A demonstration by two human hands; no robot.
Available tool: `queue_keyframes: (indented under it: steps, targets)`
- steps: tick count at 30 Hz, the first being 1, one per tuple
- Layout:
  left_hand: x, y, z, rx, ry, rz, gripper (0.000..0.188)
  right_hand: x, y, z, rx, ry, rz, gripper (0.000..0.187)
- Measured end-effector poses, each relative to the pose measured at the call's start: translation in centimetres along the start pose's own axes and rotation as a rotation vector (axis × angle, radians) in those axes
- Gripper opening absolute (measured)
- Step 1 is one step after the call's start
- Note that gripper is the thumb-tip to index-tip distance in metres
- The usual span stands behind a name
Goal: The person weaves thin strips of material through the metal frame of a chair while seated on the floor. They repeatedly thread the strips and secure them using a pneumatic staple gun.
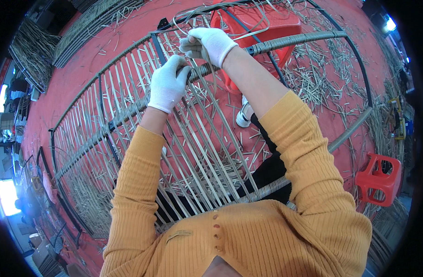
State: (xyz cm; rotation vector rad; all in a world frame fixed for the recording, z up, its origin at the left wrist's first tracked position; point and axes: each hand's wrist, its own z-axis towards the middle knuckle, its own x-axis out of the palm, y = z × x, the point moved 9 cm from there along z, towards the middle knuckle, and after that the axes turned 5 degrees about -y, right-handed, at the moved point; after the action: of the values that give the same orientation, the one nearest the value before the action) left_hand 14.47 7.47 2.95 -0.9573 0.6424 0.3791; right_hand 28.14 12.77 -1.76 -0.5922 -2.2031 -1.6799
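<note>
A curved dark metal frame (358,55) lies across in front of me, with a middle bar (285,41) wrapped in greyish-tan strand. Many flat cane-like strips (193,134) run side by side over its left and middle part. My left hand (169,83), in a white glove, is at the wrapped bar with thumb and fingers curled together; what they pinch is hidden. Just beyond it, my right hand (210,45), also gloved in white, has its fingers closed on a thin, long strand (266,18) that loops out above the bar.
A red plastic stool (280,23) stands beyond the frame, and another red stool (380,180) is at the right. Cut strip scraps (320,87) litter the red floor (84,87). Stacked strip panels (89,32) and a strip bundle (33,51) lie at the far left.
</note>
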Motion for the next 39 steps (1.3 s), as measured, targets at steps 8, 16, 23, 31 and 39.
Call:
queue_keyframes:
  steps: [8, 16, 23, 31, 39]
  targets:
    - [0.7, -1.1, -0.2, 0.118, 0.002, 0.015, 0.020, -0.2, -2.3, 2.2, 0.177, -0.061, -0.253, 0.013]
    - [1.5, -1.2, -0.3, 0.048, 0.048, 0.192, 0.028, -1.4, 1.6, -4.1, -0.162, -0.122, 0.039, 0.043]
    - [4.1, 0.2, 0.9, -0.033, 0.478, 0.246, 0.037, -3.8, -3.8, -10.9, -0.590, -0.521, -0.637, 0.025]
    - [6.1, 3.8, 1.0, 0.219, 0.541, 0.236, 0.041, 1.8, 5.1, -13.9, -0.736, -0.441, -0.977, 0.020]
    - [6.8, 4.3, 1.7, -0.167, 0.521, -0.124, 0.045, -4.4, 6.0, -26.9, -1.098, -0.521, -0.736, 0.015]
